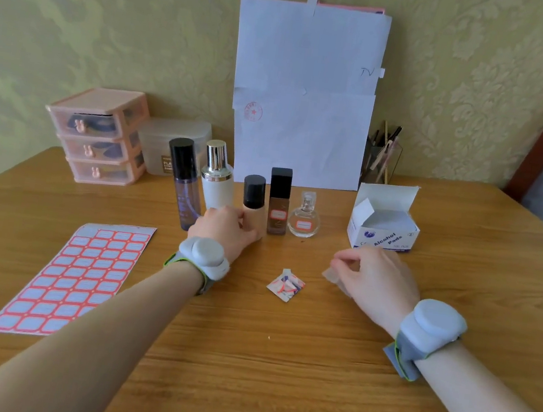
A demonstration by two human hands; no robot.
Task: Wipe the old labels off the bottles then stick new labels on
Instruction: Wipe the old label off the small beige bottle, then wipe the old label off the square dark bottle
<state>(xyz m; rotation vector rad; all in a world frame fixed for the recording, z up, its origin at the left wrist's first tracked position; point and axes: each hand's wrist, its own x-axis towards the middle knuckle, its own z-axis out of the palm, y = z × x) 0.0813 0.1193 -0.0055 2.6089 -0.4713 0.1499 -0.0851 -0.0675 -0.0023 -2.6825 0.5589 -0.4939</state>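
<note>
left grip [225, 231] wraps the lower body of the beige bottle [253, 208], which stands upright on the bench [260, 360] in the bottle row, just beside the brown bottle [278, 203]. right grip [374, 281] pinches a thin translucent pad [331, 276] by its edge, low over the bench and apart from the bottle.

step in hand, as judged: bring bottle and pad together for the wipe.

1. label sheet [74, 280] lies flat at far left; leave it until the bottle is wiped and dry.
2. pad box [383, 227] stands open near the right grip; a fresh pad is within reach if this one dries out.
3. brown bottle and perfume bottle [304, 222] carry red-edged labels and stand close by; lift the beige bottle straight up so neither is knocked.
4. beige bottle: the left grip hides its lower front, so whether a label sits there cannot be told. turn that face toward the pad and hold clear of it.
5. torn sachet [286, 285] lies between the grips; work above or aside of it.
6. pad: spread it flat over the fingertips and rub from one label edge inward.
</note>
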